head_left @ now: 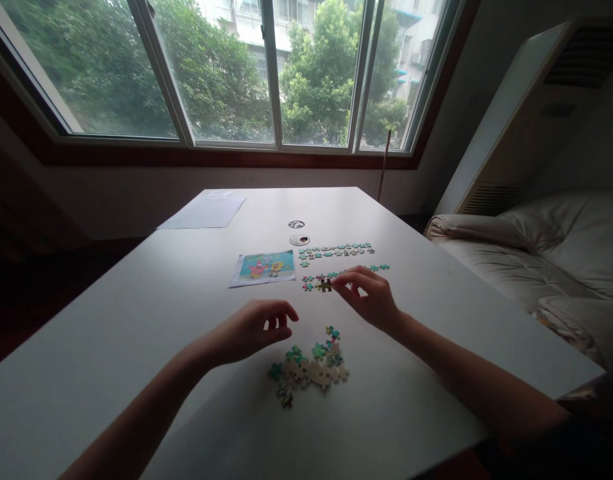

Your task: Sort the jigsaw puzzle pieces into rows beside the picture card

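Between the thumb and fingertips of my right hand [369, 297] is a dark yellow-brown jigsaw puzzle piece [325, 285], beside the lower row of laid-out pieces [308, 287]. My left hand [256, 327] hovers over the table, its fingers curled but thumb and forefinger apart, with nothing in them. Below both hands lies a loose pile of puzzle pieces [311, 370], some with the coloured side up and some showing pale backs. A printed cartoon picture [266, 267] lies left of the rows. Part of the lower rows is hidden behind my right hand.
Farther back, two more rows of puzzle pieces [336, 252] lie on the white table [136, 313]. Two round fittings [299, 240] sit in the tabletop. Paper sheets [204, 210] rest at the far left corner. A pale sofa [516, 247] stands to the right.
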Action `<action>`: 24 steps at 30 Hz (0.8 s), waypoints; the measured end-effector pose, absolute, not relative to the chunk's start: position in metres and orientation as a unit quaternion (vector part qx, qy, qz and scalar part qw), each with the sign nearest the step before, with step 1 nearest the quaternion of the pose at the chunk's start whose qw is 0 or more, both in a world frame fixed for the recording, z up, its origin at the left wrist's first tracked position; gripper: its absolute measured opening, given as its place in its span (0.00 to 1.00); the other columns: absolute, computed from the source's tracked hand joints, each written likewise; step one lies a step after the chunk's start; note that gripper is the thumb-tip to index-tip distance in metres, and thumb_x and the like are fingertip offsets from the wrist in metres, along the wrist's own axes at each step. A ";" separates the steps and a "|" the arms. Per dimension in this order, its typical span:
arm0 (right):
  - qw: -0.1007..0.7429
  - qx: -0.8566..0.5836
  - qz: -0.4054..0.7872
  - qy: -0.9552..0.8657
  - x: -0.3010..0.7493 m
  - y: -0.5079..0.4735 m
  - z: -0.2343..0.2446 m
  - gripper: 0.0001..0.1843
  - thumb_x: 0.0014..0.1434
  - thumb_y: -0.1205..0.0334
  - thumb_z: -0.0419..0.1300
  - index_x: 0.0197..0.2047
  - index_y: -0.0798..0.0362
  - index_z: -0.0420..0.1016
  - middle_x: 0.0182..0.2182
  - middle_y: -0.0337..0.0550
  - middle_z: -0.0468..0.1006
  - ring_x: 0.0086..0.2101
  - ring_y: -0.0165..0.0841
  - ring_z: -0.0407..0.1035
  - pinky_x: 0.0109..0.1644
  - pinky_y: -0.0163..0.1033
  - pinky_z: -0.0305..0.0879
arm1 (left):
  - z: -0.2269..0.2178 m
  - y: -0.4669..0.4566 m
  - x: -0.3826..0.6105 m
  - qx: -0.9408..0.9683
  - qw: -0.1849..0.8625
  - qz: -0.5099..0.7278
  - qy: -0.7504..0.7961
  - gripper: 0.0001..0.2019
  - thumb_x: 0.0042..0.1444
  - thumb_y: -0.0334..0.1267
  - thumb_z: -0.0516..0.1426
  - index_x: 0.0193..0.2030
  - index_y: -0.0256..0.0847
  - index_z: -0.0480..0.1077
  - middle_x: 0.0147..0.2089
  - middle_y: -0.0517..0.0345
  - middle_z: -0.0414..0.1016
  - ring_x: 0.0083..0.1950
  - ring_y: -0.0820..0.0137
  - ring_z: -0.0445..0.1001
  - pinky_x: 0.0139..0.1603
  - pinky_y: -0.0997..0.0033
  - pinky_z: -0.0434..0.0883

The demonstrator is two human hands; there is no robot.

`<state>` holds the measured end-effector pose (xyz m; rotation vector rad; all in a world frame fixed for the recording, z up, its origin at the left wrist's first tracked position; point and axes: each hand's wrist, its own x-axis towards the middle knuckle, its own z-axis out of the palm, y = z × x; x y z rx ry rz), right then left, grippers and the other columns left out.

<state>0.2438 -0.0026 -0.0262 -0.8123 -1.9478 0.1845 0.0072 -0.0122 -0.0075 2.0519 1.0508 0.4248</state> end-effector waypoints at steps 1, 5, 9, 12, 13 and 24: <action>0.501 -0.337 0.074 -0.793 0.247 -0.001 -0.024 0.04 0.55 0.63 0.56 0.34 0.50 0.72 0.30 0.40 0.74 0.25 0.24 0.65 0.23 0.30 0.62 | -0.005 -0.013 0.005 0.826 0.361 0.142 0.410 0.11 0.52 0.42 0.53 0.39 0.40 0.69 0.30 0.60 0.70 0.31 0.73 0.67 0.31 0.74 0.64; 0.533 -0.339 0.060 -0.773 0.253 0.001 -0.017 0.03 0.54 0.65 0.57 0.32 0.50 0.72 0.28 0.40 0.73 0.24 0.24 0.64 0.22 0.30 0.61 | -0.007 -0.018 0.006 0.861 0.283 0.089 0.413 0.10 0.52 0.41 0.52 0.36 0.41 0.70 0.29 0.59 0.69 0.30 0.72 0.66 0.30 0.75 0.63; 0.537 -0.340 0.061 -0.769 0.253 0.001 -0.015 0.04 0.54 0.65 0.56 0.32 0.51 0.72 0.28 0.40 0.73 0.25 0.25 0.65 0.21 0.30 0.61 | -0.018 -0.017 0.011 0.872 0.255 0.069 0.412 0.07 0.50 0.40 0.53 0.31 0.40 0.69 0.28 0.60 0.69 0.28 0.73 0.66 0.28 0.76 0.61; 0.542 -0.336 0.062 -0.768 0.253 0.000 -0.015 0.03 0.54 0.66 0.57 0.32 0.51 0.72 0.28 0.40 0.73 0.26 0.25 0.66 0.21 0.30 0.61 | -0.022 -0.013 0.011 0.877 0.258 0.070 0.399 0.07 0.51 0.37 0.52 0.30 0.40 0.70 0.27 0.60 0.69 0.27 0.74 0.65 0.28 0.76 0.61; 0.544 -0.333 0.061 -0.768 0.253 -0.001 -0.015 0.03 0.54 0.66 0.57 0.32 0.51 0.72 0.28 0.40 0.73 0.26 0.25 0.66 0.21 0.30 0.61 | -0.021 -0.013 0.011 0.878 0.253 0.076 0.400 0.07 0.51 0.37 0.52 0.30 0.40 0.70 0.27 0.59 0.69 0.27 0.74 0.65 0.28 0.76 0.61; 0.432 -0.410 0.037 -0.802 0.283 0.027 -0.013 0.07 0.55 0.60 0.56 0.33 0.52 0.74 0.32 0.41 0.73 0.24 0.24 0.64 0.27 0.31 0.61 | -0.025 -0.011 0.010 0.880 0.251 0.066 0.399 0.07 0.51 0.38 0.53 0.30 0.39 0.69 0.28 0.60 0.68 0.27 0.75 0.65 0.27 0.77 0.61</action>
